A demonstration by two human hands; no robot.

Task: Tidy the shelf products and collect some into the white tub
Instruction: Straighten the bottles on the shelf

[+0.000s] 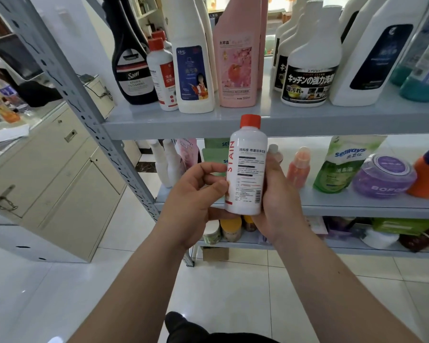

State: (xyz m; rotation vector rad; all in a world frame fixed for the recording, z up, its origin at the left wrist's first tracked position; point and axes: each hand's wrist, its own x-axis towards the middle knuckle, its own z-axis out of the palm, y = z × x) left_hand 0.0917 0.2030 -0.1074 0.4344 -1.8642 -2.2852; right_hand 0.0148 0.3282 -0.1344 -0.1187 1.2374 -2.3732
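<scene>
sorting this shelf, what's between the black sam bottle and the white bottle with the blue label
Small white red-capped bottles, one behind the other, in the head view.

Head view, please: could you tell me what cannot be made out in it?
- The white tub: nowhere in the head view.
- The held bottle: its small label print is too small to read, and the left hand and right hand cover its sides.
- The tall bottles on the top shelf: tops cut off by the upper edge.
- The jars on the lowest shelf: partly hidden behind the hands.
- The teal bottles: cut off by the right edge.
</scene>
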